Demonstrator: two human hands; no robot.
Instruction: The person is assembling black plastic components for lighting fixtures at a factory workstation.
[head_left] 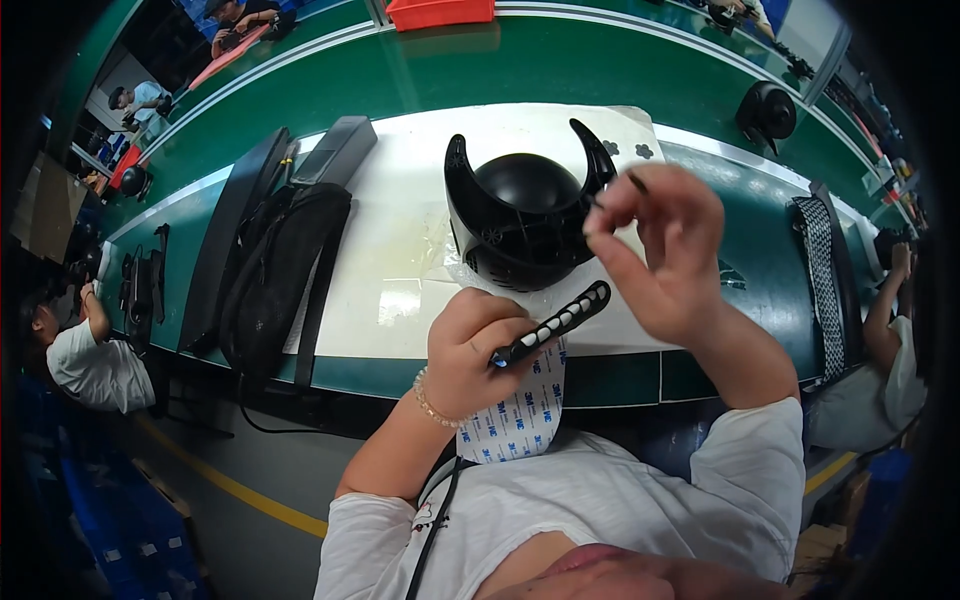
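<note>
Under the left hand (470, 350), white backing sheet (520, 415).

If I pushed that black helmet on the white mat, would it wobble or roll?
Probably it would rock. The black helmet has a rounded shell and lies open side up on the white mat, so little of it likely touches down. It looks stiff and glossy, so it might slide. The right hand pinches near its edge, perhaps steadying it.
</note>
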